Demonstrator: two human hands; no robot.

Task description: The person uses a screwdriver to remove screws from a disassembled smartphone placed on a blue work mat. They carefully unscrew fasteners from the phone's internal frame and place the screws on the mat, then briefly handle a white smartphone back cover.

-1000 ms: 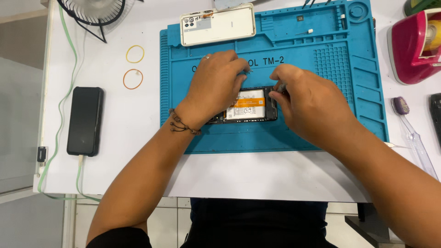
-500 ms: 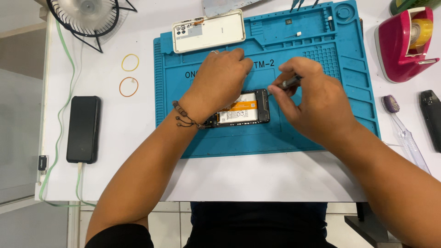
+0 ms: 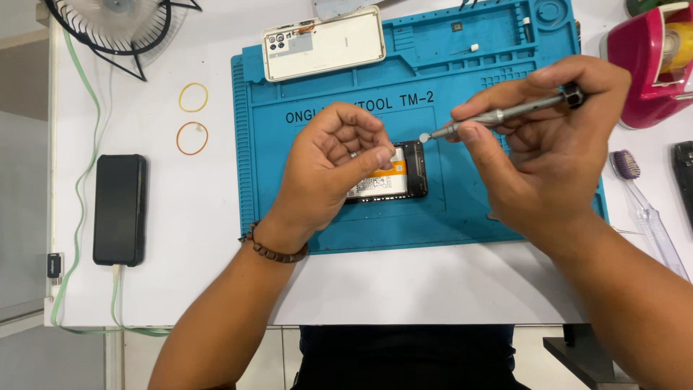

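An opened black phone (image 3: 406, 173) with its orange-and-white battery showing lies in the middle of the blue repair mat (image 3: 476, 209). My left hand (image 3: 328, 170) hovers over the phone's left part, fingers curled and thumb pressed to the index finger; anything pinched there is too small to see. My right hand (image 3: 541, 152) holds a slim metal precision screwdriver (image 3: 520, 110) above the mat. Its tip points left and stops just short of my left thumb.
A white phone back cover (image 3: 323, 43) lies at the mat's top left. On the white table: a black phone (image 3: 120, 209) on a green cable, two rubber bands (image 3: 193, 97), a fan (image 3: 119, 22), a pink tape dispenser (image 3: 650, 65) and a clear brush (image 3: 646, 209).
Both hands have lifted off the opened phone. My right hand swung the screwdriver up and to the right, and my left hand curled into a pinch above the phone. The camera view moved closer.
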